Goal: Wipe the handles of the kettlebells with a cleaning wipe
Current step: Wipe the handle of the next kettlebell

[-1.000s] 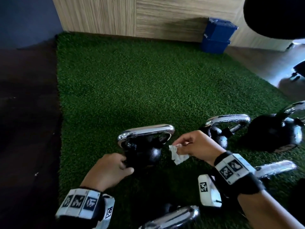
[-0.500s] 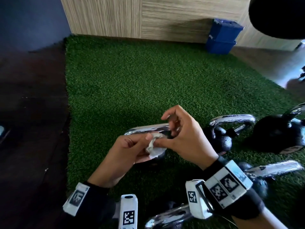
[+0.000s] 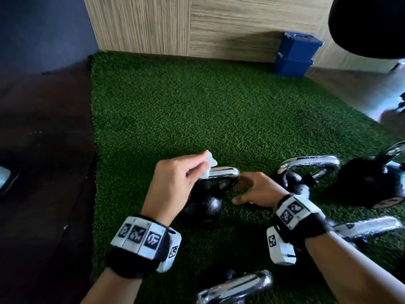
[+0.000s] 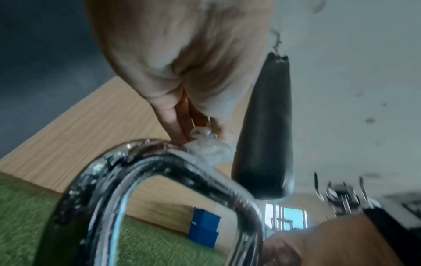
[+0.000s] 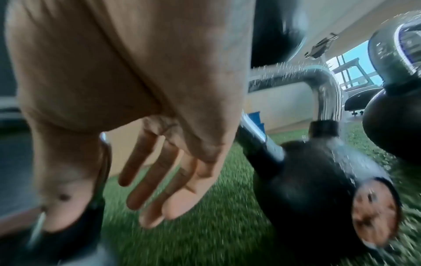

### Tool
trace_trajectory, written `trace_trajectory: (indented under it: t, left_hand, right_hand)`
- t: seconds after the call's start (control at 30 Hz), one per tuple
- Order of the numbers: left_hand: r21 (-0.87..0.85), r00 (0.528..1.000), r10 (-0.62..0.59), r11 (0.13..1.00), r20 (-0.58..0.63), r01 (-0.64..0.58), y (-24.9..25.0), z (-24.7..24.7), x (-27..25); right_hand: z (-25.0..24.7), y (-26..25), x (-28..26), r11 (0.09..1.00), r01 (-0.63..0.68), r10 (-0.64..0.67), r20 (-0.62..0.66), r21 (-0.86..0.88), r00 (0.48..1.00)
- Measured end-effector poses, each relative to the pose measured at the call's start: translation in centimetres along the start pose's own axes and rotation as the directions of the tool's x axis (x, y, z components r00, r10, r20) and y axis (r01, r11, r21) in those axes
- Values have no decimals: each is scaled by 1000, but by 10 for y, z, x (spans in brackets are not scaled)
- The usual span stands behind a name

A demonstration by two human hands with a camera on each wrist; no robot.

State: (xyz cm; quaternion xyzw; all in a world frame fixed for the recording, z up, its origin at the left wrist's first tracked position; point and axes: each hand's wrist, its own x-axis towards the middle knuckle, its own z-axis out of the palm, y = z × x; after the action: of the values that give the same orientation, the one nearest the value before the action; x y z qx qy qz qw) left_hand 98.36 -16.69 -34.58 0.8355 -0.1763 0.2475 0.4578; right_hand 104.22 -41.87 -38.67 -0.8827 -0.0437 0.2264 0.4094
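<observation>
Wipe [image 3: 208,164] passed to left hand [image 3: 173,181], on handle [image 3: 223,173].

Gym: kettlebells [image 3: 202,205] on turf [image 3: 197,119], hanging punching bag [image 4: 264,129].

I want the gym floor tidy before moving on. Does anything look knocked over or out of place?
Yes. One kettlebell at the right lies tipped on the turf, its base label facing sideways, and its neighbour also leans. The kettlebell being wiped stands upright under the wipe.
</observation>
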Motion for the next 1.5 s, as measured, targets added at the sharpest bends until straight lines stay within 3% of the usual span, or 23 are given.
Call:
trace_trajectory:
  t: [0.1,0.27,0.43,0.5,0.63,0.8,0.9,1.03,1.37,1.5]
  left_hand:
    - [120,998,37,992,51,-43,-1,11,-3]
    - [156,999,17,988,-33,-12,-12,-2,-23]
    - [271,997,56,960,58,-70,-4,3,-20]
    - [230,998,63,971,10,-63,-8,-1,-25]
    - [134,975,-32,989,-222,63,-25,-17,-52]
    - [44,969,-45,997,-243,57,-38,-10,-61]
    - [-87,945,-174,984,-277,156,-51,-8,-74]
    - [-287,880,-390,906,-273,312,-62,0,-90]
    - [-352,781,-604,773,-158,527,-90,27,-111]
    - [-311,789,-589,794,-177,523,-90,26,-112]
  right_hand:
    - [23,10,13,994,-9,8,11,109,1000]
    - [42,18,24,980,32,-3,-147,196,989]
    - [43,12,21,979,41,3,-217,200,976]
    - [41,9,18,990,49,-17,-236,132,972]
    - [41,6,17,994,43,-16,-252,102,968]
    - [41,11,22,991,32,1,-251,127,968]
    - [45,12,22,980,31,18,-242,195,970]
    - [48,11,20,969,32,28,-239,244,971]
    - [48,11,19,971,68,-11,-242,230,970]
    - [47,12,16,978,76,-28,-238,196,971]
